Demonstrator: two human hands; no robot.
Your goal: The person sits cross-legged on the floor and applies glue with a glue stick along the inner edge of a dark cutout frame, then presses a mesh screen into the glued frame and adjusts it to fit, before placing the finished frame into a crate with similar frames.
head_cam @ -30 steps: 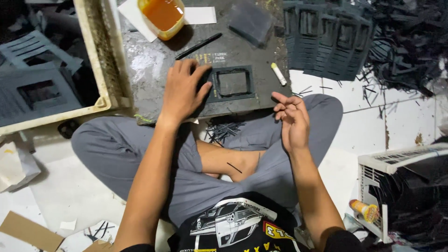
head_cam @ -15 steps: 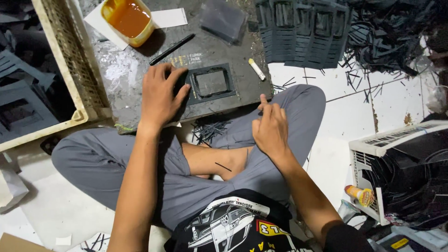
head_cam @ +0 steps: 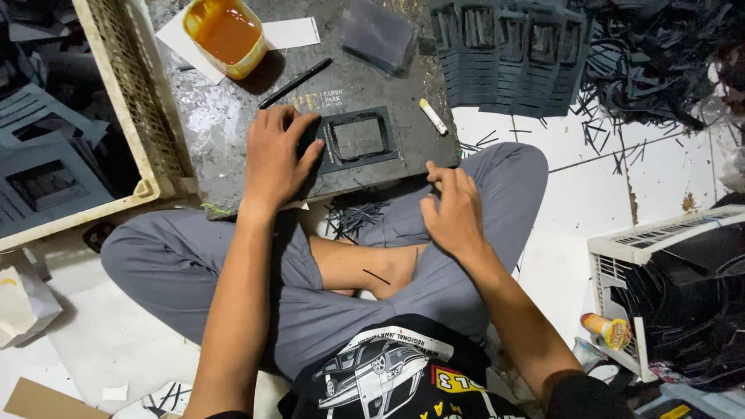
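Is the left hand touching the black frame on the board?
Touching. The head view shows the left hand lying flat on the left edge of the black frame.

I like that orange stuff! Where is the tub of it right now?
In the head view, the tub of orange liquid sits at the top left of the dark work board, on white paper, above the left hand.

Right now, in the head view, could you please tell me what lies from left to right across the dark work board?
Left hand pressing on the board, then the black rectangular frame piece, then the small pale yellow stick near the board's right edge. The right hand sits nearer, over the grey trouser knee, just off the board.
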